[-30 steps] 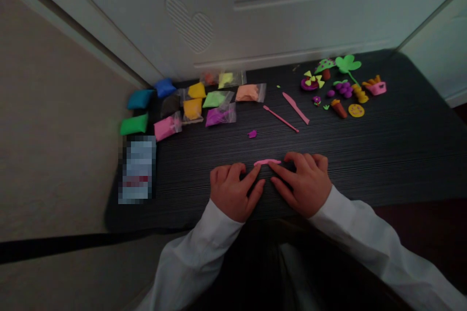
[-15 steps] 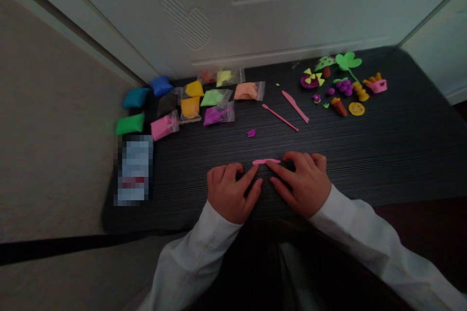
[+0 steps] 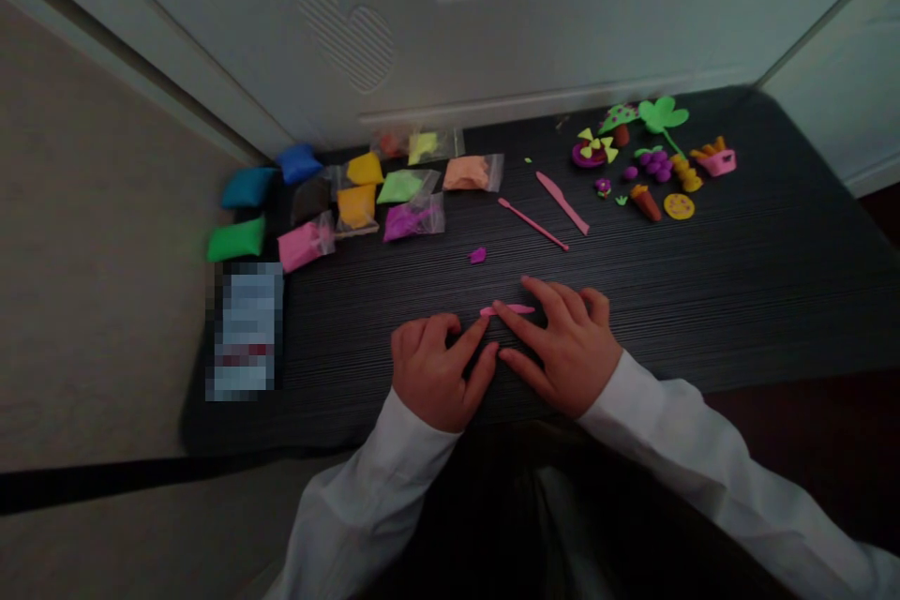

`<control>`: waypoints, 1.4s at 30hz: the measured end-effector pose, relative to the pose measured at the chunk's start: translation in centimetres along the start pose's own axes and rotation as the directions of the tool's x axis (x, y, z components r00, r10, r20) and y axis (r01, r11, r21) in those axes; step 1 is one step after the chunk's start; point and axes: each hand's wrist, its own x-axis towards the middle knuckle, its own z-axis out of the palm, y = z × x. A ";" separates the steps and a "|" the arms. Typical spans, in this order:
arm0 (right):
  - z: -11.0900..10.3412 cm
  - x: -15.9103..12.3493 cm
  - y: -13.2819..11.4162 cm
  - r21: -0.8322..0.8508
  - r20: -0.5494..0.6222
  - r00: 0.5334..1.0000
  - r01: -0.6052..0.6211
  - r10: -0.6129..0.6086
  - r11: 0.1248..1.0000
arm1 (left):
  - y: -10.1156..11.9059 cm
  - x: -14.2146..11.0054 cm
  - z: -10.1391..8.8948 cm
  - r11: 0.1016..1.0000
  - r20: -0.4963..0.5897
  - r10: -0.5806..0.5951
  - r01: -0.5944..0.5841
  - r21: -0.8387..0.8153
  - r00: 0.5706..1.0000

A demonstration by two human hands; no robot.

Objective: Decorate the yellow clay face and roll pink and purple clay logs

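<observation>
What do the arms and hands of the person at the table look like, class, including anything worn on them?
Both arms wear long, loose white sleeves, creased along their length and plain, reaching about to the wrists. The left hand and right hand are bare, with no gloves to be seen.

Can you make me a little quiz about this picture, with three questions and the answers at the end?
1. What colour is the strip that the right hand touches?
2. True or false: the knife lies on the table.
3. Which lies nearest the strip?
A) the yellow disc
B) the purple scrap
C) the green packet

Key: 1. Pink. 2. True. 3. B.
</observation>
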 end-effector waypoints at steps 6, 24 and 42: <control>0.2 0.3 -0.3 -0.003 0.003 1.000 0.010 -0.010 1.000 | -0.1 0.0 -0.1 1.000 0.010 0.002 -0.002 -0.010 1.000; 0.2 0.2 -0.2 0.011 -0.009 1.000 -0.016 0.016 1.000 | -0.2 0.1 0.3 1.000 0.030 -0.008 0.008 0.013 1.000; 0.2 -0.1 -0.1 0.043 -0.061 0.996 -0.062 0.065 0.997 | -0.1 0.0 0.2 0.998 0.074 -0.049 0.051 -0.031 0.996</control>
